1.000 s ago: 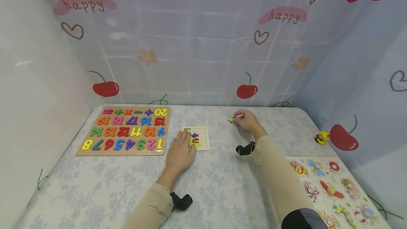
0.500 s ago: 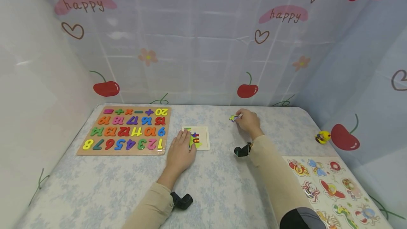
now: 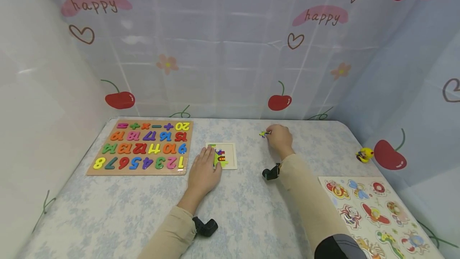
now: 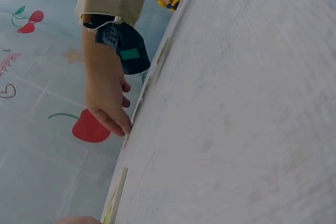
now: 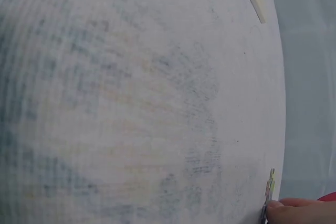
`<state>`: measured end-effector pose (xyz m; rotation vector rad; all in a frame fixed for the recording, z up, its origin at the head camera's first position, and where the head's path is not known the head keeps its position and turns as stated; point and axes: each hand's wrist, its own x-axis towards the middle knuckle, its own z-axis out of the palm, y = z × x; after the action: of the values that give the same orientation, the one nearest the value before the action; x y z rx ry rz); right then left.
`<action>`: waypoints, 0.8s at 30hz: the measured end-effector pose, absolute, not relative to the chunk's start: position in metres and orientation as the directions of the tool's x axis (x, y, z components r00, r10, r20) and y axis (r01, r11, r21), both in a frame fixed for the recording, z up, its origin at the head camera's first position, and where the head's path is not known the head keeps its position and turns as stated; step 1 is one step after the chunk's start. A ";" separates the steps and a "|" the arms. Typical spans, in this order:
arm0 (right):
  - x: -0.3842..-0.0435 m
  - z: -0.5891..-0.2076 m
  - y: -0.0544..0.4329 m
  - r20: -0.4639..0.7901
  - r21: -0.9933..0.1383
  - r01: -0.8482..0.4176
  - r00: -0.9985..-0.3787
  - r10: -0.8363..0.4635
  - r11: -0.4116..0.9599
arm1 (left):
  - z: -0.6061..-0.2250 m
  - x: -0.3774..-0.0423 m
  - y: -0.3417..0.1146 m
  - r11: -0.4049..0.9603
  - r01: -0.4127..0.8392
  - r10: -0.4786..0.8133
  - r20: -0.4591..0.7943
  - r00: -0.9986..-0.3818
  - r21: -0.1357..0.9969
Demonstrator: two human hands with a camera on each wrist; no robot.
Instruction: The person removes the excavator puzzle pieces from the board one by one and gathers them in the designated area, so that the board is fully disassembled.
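My left hand (image 3: 203, 173) lies on the left side of a small square jigsaw tray (image 3: 233, 157), its fingers stretched over the frame and part of a colourful picture inside. To the right of the tray, my right hand (image 3: 281, 139) pinches a small colourful puzzle piece (image 3: 263, 134) between thumb and fingers, close to the tabletop. The right wrist view catches this piece (image 5: 271, 182) on edge, with the fingertips at its near end. In the left wrist view the right hand (image 4: 107, 98) points down, next to the tray edge (image 4: 121, 184).
A wooden number board (image 3: 140, 149) lies at the left of the table. At the right are a sheet of insect pictures (image 3: 373, 215) and a small yellow toy figure (image 3: 364, 155). A printed curtain (image 3: 223, 51) closes off the back and sides.
My right hand has shifted slightly and its wrist has swung a little to the left. Its fingers now cover more of the puzzle piece. The left hand has stayed on the tray.
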<state>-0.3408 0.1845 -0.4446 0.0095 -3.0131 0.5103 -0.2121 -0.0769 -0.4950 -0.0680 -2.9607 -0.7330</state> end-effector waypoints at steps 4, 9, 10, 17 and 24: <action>-0.338 -0.443 0.178 0.118 -0.365 -0.036 -0.993 0.007 0.930 | -0.495 -0.212 -0.077 0.882 0.066 0.022 0.100 -0.995 0.466; -0.336 -0.442 0.165 0.137 -0.441 -0.090 -0.990 -0.033 0.893 | -0.495 -0.212 -0.078 0.883 0.068 0.019 0.109 -0.994 0.464; -0.335 -0.440 0.161 0.130 -0.456 -0.099 -0.991 -0.043 0.884 | -0.494 -0.212 -0.078 0.881 0.069 0.019 0.111 -0.994 0.468; -0.326 -0.437 0.130 0.071 -0.535 -0.197 -0.980 -0.188 0.822 | -0.491 -0.211 -0.078 0.876 0.053 0.009 0.095 -0.995 0.480; -0.306 -0.440 0.100 -0.002 -0.567 -0.264 -0.947 -0.322 0.780 | -0.490 -0.211 -0.078 0.877 0.048 0.007 0.088 -0.996 0.479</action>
<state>-0.3061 0.0998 -0.4400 0.5043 -3.0571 0.9495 -0.2107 -0.0776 -0.4904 -0.0439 -2.9624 -0.7587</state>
